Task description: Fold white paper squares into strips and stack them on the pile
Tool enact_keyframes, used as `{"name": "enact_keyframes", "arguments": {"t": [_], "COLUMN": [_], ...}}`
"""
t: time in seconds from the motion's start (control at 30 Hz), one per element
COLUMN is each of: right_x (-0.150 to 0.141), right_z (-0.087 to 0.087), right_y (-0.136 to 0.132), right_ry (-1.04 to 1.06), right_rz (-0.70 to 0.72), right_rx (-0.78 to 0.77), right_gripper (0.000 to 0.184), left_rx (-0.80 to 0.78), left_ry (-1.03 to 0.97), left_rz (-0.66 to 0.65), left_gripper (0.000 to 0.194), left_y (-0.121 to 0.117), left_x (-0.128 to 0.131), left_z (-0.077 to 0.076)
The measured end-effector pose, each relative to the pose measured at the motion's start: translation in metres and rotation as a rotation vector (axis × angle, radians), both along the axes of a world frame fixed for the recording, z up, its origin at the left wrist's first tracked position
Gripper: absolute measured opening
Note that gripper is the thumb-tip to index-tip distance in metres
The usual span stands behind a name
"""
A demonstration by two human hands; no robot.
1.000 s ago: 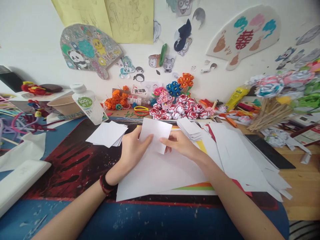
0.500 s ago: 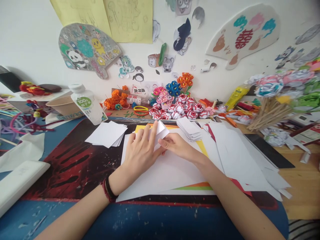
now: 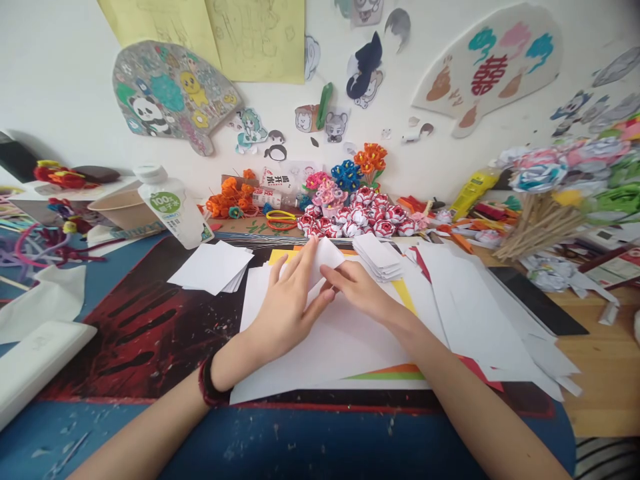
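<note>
A small white piece of paper [image 3: 327,256], apparently folded, stands between my hands above the larger white sheets [image 3: 320,360]. My left hand [image 3: 286,299], a dark band on its wrist, has its fingers stretched out along the paper's left side and its thumb apart. My right hand [image 3: 361,285] grips the lower right of the paper between thumb and fingers; part of that grip is hidden. To the left lies a stack of white paper squares [image 3: 213,267]. Just beyond my right hand is another small stack of white paper [image 3: 379,257].
White sheets [image 3: 480,307] lie fanned out on the right beside a bunch of sticks with paper flowers [image 3: 543,223]. Red-and-white paper flowers [image 3: 363,213] line the wall side. A white bottle [image 3: 173,207] stands at the left, with a white case [image 3: 45,367] nearer.
My left hand's fingers have straightened and its thumb has moved away from the paper. The paper now shows a broader white face; my right hand keeps hold of it.
</note>
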State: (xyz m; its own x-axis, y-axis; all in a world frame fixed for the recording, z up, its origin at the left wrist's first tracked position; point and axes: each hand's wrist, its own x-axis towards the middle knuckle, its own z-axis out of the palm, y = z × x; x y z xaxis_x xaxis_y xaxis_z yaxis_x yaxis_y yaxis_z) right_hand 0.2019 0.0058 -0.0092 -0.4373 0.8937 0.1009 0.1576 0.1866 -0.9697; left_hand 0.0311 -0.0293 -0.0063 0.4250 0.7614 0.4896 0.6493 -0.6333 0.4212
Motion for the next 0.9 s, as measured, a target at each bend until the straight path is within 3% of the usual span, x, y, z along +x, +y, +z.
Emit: {"name": "enact_keyframes", "arguments": {"t": [0.13, 0.3, 0.43, 0.57, 0.7, 0.9], "right_x": [0.002, 0.006, 0.007, 0.007, 0.009, 0.011], "right_z": [0.002, 0.004, 0.001, 0.000, 0.001, 0.003], "right_y": [0.002, 0.001, 0.003, 0.004, 0.005, 0.005], "right_ry": [0.003, -0.013, -0.040, 0.068, 0.101, 0.094], "right_rz": [0.026, 0.105, -0.007, -0.093, -0.050, -0.034], "right_rx": [0.017, 0.039, 0.079, 0.115, 0.130, 0.110], "right_gripper": [0.045, 0.039, 0.036, 0.030, 0.026, 0.026], "left_rx": [-0.132, -0.422, -0.532, -0.659, -0.734, -0.711], "left_ry": [-0.309, -0.446, -0.591, -0.733, -0.754, -0.786], "left_rz": [0.045, 0.066, 0.083, 0.057, -0.006, 0.023], "left_gripper": [0.056, 0.030, 0.030, 0.032, 0.033, 0.029], "left_y": [0.003, 0.012, 0.016, 0.014, 0.013, 0.013], "left_x": [-0.004, -0.009, -0.010, -0.009, -0.008, -0.008], "left_z": [0.009, 0.010, 0.006, 0.007, 0.011, 0.006]}}
